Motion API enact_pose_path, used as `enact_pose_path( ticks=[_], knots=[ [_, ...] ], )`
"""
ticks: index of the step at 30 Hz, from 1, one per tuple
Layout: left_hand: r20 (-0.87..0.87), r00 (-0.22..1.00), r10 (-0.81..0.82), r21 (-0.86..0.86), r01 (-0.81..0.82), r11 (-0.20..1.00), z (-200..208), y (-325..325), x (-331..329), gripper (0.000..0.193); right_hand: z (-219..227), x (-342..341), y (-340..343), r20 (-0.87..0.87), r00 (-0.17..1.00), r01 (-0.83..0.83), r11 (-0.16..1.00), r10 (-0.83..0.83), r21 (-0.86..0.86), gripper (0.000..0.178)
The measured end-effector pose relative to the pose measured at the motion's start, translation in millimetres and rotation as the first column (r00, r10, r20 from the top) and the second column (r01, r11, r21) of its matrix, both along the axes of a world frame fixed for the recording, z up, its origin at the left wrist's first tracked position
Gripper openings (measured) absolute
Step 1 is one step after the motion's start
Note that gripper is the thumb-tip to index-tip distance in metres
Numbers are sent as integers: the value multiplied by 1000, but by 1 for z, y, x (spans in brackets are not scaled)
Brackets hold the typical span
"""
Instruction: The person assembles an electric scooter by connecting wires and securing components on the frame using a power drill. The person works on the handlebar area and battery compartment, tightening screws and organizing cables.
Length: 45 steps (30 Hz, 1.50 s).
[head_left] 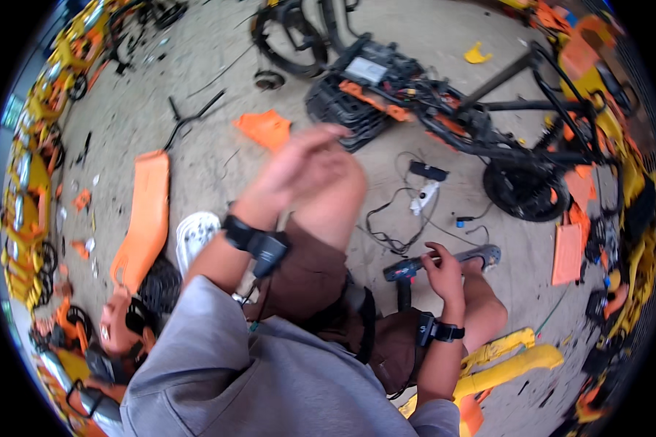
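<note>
Grey sleeves, black wrist straps (258, 242)

Left hand (302, 164) resting on raised left knee (335, 197). Right hand (444, 273) lower right, touching dark cordless drill (408, 273) beside right leg. Long orange plastic panel (146, 218) lying far left on concrete floor (197, 131). Stripped black scooter frame (444, 116) ahead; tangled black cables (397, 218) between frame and knees.

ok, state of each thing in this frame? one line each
left hand: raised over the knee, blurred, grip unclear
right hand: closed on the power drill
power drill: lying across the right leg, held
scooter frame: on its side on the floor, panels off, wiring exposed
orange panel: loose, flat on the floor
white shoe: on the foot, on the floor
</note>
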<state>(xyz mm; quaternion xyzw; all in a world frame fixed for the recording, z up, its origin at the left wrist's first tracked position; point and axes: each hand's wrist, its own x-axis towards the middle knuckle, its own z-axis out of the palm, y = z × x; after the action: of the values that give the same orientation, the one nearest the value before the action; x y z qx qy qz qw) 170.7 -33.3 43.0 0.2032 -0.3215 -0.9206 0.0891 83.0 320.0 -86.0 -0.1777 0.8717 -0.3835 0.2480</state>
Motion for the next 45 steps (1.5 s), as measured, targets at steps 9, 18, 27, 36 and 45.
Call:
enact_pose_path(
  ticks=[9, 18, 27, 36, 45],
  knots=[
    [772, 537, 340, -614, 491, 618, -180, -108, 304, 19, -6, -10, -1, 93, 996, -4, 1000, 6, -18, 28],
    [968, 231, -98, -197, 942, 270, -298, -27, 416, 25, 55, 0, 49, 268, 786, 612, 638, -557, -468, 36],
    [798, 595, -97, -546, 781, 303, -309, -30, 359, 27, 21, 61, 191, 242, 333, 910, 243, -911, -337, 42],
    [822, 558, -113, -417, 726, 546, -296, -88, 337, 24, -197, 259, 286, 155, 561, 652, 549, -813, 524, 30],
    [881, 472, -25, -462, 871, 169, -222, -111, 261, 23, -227, 351, 221, 236, 475, 605, 510, -847, 611, 32]
  ],
)
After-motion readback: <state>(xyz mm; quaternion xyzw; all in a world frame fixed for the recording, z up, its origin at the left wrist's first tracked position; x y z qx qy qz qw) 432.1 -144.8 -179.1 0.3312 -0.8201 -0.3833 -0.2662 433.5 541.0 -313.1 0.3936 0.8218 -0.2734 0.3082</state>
